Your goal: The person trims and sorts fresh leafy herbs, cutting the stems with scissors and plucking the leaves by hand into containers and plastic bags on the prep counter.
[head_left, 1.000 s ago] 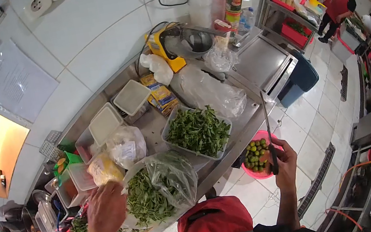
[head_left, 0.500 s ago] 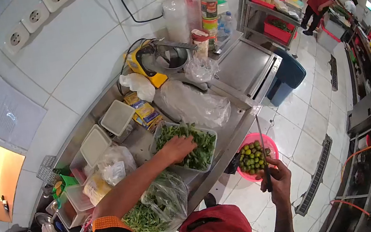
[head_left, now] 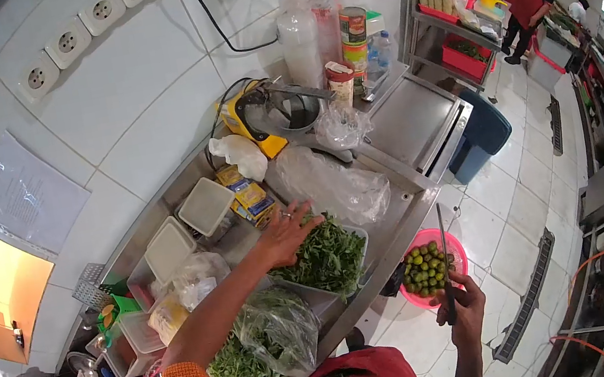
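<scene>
My left hand [head_left: 285, 238] is spread at the far left edge of a clear plastic container [head_left: 364, 262] filled with leafy greens [head_left: 324, 259]. Its fingers look apart, with nothing visible in them. In my right hand [head_left: 465, 308] is a knife [head_left: 446, 256], held by its dark handle with the blade pointing up and away. Beyond the knife, lower down, a pink basket [head_left: 455, 246] holds small green citrus fruits [head_left: 423, 268]. A clear plastic bag [head_left: 286, 328] and more loose greens [head_left: 241, 370] lie beside my left forearm.
Lidded containers [head_left: 206, 206], yellow sachets [head_left: 247, 196] and a plastic bag [head_left: 333, 183] crowd the steel counter [head_left: 398, 230]. A yellow appliance [head_left: 250, 125] stands against the wall. A dark blue bin [head_left: 482, 132] is past the counter's end. Another person [head_left: 529, 7] stands far right.
My left hand has shifted from the middle of the greens to the container's far left edge, its fingers spreading. The knife stays in my right hand. The whole view has shifted slightly.
</scene>
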The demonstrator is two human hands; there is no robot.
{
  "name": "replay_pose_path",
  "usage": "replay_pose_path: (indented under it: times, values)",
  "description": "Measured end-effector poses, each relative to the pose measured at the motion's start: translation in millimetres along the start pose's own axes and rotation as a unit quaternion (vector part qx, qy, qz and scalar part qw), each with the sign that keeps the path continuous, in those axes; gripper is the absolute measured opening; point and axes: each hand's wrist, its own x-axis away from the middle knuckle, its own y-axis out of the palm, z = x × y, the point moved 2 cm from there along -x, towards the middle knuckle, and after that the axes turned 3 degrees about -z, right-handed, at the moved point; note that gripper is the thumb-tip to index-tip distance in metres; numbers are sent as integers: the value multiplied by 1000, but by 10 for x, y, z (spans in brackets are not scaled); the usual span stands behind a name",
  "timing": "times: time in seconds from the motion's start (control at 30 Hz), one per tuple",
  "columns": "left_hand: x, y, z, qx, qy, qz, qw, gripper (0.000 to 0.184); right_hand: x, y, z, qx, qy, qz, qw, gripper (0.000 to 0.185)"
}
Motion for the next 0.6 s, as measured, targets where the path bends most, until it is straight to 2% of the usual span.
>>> replay_pose_path:
  times: [0.07,0.1,0.17,0.3,0.37,0.4,0.5,0.57,0.6]
  values:
    - [-72,-47,111,-81,57,8,995,82,-8,15,20,-3,0,-2,1000,43]
    - [-136,57,106,-79,56,8,995,82,-8,37,28,-1,3,-8,1000,44]
    - [-293,395,67,46,114,3,992,70,9,73,25,5,9,-14,1000,44]
    - [-263,462,107,47,160,-10,986,59,31,37,31,18,13,-9,1000,45]
    - [-109,328,195,108,142,-121,976,41,35,12,68,28,14,0,1000,44]
    - [-90,396,181,112,142,-122,976,41,24,15,78,25,5,5,1000,43]
    - [-63,506,154,113,152,-80,979,46,40,59,53,31,-6,4,999,43]
    - [-63,314,271,-40,108,-12,993,49,46,80,25,40,-12,4,999,43]
    - [-49,216,394,-36,110,-12,993,49,51,81,9,42,-11,1,999,43]
